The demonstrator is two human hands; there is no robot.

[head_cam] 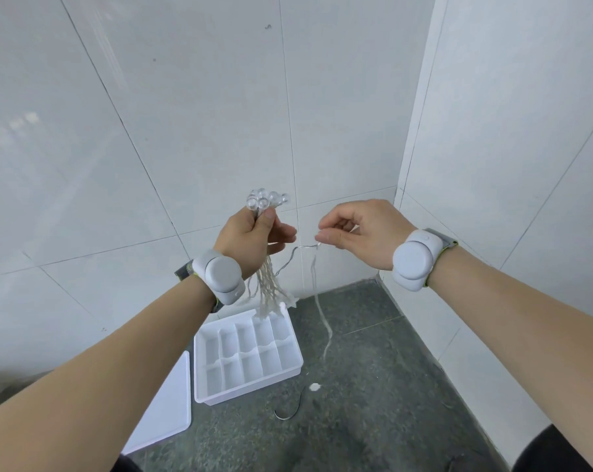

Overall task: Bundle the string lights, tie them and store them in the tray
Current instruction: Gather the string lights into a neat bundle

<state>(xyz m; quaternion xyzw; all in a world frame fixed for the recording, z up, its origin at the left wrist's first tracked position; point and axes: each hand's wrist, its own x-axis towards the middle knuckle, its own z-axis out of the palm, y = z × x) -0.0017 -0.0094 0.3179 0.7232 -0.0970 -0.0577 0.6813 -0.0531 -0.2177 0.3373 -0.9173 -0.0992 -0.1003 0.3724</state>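
Observation:
My left hand grips a bundle of string lights; the clear round bulbs stick out above the fist and looped wires hang below the wrist. My right hand pinches the loose wire between thumb and forefinger, a short way right of the bundle. From that pinch, a free strand trails down toward the floor. A white divided tray with several compartments sits on the grey floor below my hands.
A white lid lies flat to the left of the tray. A thin dark cable piece and a small white scrap lie on the floor right of the tray. White tiled walls close in behind and at right.

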